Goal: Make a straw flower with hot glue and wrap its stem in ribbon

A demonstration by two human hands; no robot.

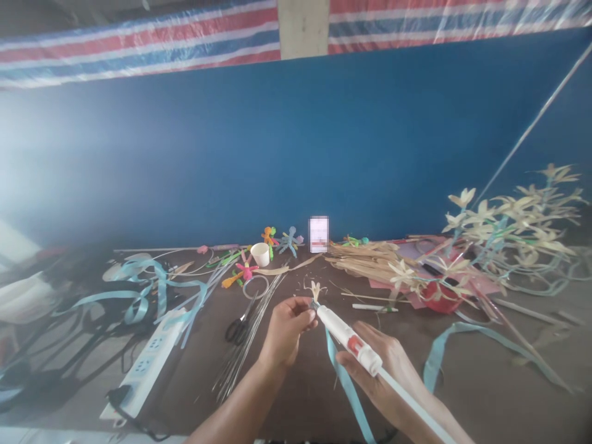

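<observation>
In the middle of the head view my left hand (pixel 287 330) pinches a small pale husk flower (pixel 315 290) by its base, with the petals pointing up. My right hand (pixel 386 364) is closed round a white glue gun (pixel 345 333) with a red label. A long pale glue stick (pixel 414 401) sticks out of its back end. The gun's nozzle meets the base of the flower at my left fingertips; whether glue is coming out is too small to tell. Light blue ribbon (pixel 345 373) hangs below the flower, between my hands.
Scissors (pixel 238 328) and thin wires (pixel 252 336) lie left of my hands, with a power strip (pixel 150 364) further left. Behind stand a paper cup (pixel 260 254) and a blurred phone-like screen (pixel 319 234). Dried husks (pixel 365 258) and finished flowers (pixel 513 216) are on the right.
</observation>
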